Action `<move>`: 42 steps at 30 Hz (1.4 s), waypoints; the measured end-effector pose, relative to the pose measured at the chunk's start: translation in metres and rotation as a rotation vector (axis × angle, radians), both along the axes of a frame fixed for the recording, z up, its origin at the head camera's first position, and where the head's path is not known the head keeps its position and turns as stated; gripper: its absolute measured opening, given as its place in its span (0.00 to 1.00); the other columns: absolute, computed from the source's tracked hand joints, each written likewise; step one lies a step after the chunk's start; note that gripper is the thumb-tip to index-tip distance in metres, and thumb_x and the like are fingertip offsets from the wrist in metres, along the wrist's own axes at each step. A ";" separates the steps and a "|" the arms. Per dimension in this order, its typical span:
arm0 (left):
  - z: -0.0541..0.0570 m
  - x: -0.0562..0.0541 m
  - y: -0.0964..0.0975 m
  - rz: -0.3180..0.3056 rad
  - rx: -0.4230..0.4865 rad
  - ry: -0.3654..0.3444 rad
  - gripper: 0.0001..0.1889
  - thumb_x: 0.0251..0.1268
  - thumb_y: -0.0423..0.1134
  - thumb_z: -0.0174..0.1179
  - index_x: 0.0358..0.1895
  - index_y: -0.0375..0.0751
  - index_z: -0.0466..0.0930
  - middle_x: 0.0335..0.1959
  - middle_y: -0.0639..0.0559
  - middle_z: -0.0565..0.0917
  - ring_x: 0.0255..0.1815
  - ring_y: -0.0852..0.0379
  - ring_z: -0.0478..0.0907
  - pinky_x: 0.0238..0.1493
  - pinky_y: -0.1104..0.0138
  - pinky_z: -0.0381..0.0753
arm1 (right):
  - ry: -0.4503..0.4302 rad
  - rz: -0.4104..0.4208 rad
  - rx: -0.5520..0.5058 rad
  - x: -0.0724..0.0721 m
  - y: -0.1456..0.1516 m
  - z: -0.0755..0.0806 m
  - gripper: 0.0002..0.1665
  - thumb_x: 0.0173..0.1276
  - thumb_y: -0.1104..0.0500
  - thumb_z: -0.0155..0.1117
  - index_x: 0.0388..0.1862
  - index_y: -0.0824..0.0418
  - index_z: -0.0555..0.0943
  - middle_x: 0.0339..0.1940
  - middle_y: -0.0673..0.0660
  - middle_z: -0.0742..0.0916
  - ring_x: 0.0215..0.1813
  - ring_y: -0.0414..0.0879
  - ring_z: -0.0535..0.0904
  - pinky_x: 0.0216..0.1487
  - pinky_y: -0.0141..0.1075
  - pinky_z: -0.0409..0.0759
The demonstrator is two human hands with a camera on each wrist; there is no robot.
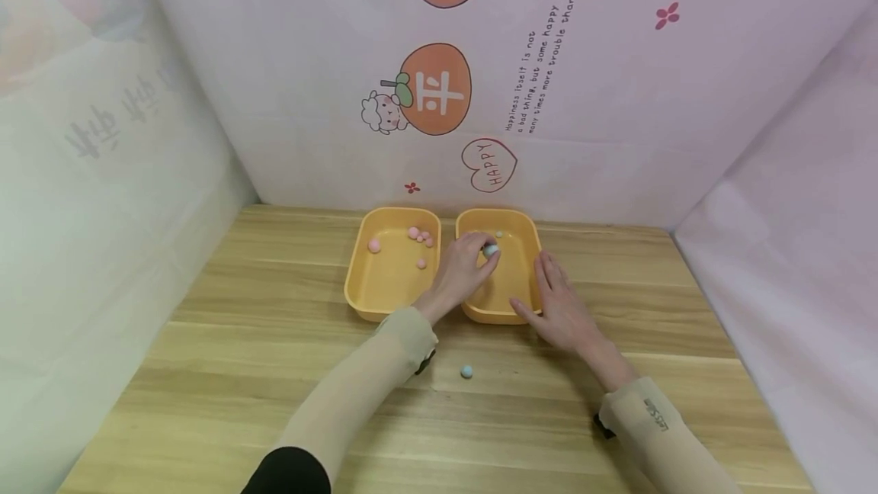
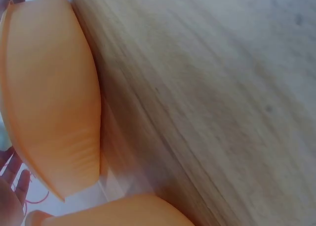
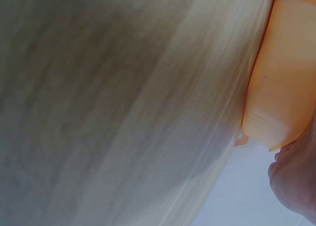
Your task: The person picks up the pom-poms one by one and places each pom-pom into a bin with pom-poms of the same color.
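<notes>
Between thumb and fingers my left hand (image 1: 456,271) pinches a light blue ball (image 1: 490,250) over the right yellow tray (image 1: 497,319). A tiny pale ball (image 1: 499,234) lies near the back of that tray. My right hand (image 1: 564,315) rests against the tray's right side, its fingers fairly straight. In the right wrist view, part of this hand (image 3: 296,181) shows beside the tray wall (image 3: 281,82). The left wrist view catches a few fingers beyond an orange-looking tray wall (image 2: 54,97), with no ball clearly visible there.
To the left stands another yellow tray (image 1: 377,311) holding several pink balls, one of them a larger pink ball (image 1: 373,245). A blue ball (image 1: 466,372) lies on the wooden table (image 1: 240,372) in front of the trays. A printed cloth (image 1: 590,158) hangs close behind.
</notes>
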State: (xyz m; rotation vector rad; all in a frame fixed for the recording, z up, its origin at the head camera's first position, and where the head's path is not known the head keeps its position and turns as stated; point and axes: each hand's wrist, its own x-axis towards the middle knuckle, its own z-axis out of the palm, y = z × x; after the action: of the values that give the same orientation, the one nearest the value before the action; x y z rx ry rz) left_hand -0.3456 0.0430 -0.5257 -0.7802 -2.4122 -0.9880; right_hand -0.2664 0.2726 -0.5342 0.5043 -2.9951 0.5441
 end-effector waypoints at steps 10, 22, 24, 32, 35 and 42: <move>-0.028 -0.028 0.015 0.047 0.037 -0.027 0.11 0.77 0.47 0.69 0.51 0.46 0.91 0.45 0.57 0.94 0.51 0.58 0.87 0.59 0.60 0.88 | 0.001 0.006 -0.005 0.001 0.000 0.001 0.61 0.85 0.33 0.55 0.90 0.76 0.43 0.93 0.75 0.48 0.94 0.70 0.42 0.92 0.66 0.51; 0.018 0.002 0.010 0.034 0.128 -0.248 0.12 0.80 0.37 0.66 0.58 0.35 0.87 0.56 0.41 0.91 0.60 0.46 0.86 0.67 0.56 0.87 | 0.012 0.003 -0.009 -0.001 -0.002 0.000 0.62 0.85 0.33 0.56 0.90 0.75 0.43 0.93 0.74 0.48 0.94 0.70 0.44 0.92 0.66 0.51; 0.017 0.002 0.010 0.026 0.136 -0.244 0.13 0.80 0.38 0.67 0.59 0.35 0.88 0.58 0.40 0.91 0.62 0.44 0.86 0.68 0.55 0.86 | 0.012 0.003 -0.008 -0.001 -0.001 -0.001 0.61 0.84 0.34 0.56 0.90 0.75 0.43 0.93 0.75 0.49 0.94 0.69 0.44 0.92 0.66 0.51; 0.018 0.015 0.006 -0.018 0.159 -0.238 0.13 0.79 0.38 0.67 0.58 0.35 0.89 0.60 0.43 0.92 0.65 0.44 0.86 0.72 0.51 0.85 | -0.007 -0.002 -0.021 -0.002 0.000 -0.001 0.61 0.85 0.33 0.55 0.90 0.74 0.42 0.93 0.73 0.47 0.94 0.69 0.42 0.93 0.66 0.50; 0.020 0.024 0.002 -0.038 0.163 -0.244 0.13 0.80 0.39 0.67 0.58 0.36 0.89 0.60 0.44 0.91 0.66 0.44 0.85 0.73 0.51 0.84 | -0.008 -0.004 -0.021 -0.002 0.000 -0.001 0.61 0.85 0.33 0.55 0.90 0.75 0.41 0.93 0.73 0.46 0.94 0.69 0.42 0.93 0.66 0.50; 0.031 0.053 -0.014 -0.110 0.209 -0.259 0.12 0.81 0.41 0.67 0.56 0.38 0.89 0.60 0.45 0.91 0.67 0.46 0.84 0.75 0.51 0.82 | -0.030 -0.001 -0.017 -0.001 0.000 0.001 0.62 0.85 0.32 0.52 0.90 0.74 0.40 0.93 0.73 0.45 0.94 0.70 0.41 0.92 0.67 0.50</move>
State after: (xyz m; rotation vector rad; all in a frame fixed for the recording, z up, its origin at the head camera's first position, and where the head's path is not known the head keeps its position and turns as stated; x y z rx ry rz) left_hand -0.2931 0.0287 -0.4951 -0.7551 -2.4436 -1.4378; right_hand -0.2672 0.2723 -0.5329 0.4976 -3.0160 0.5822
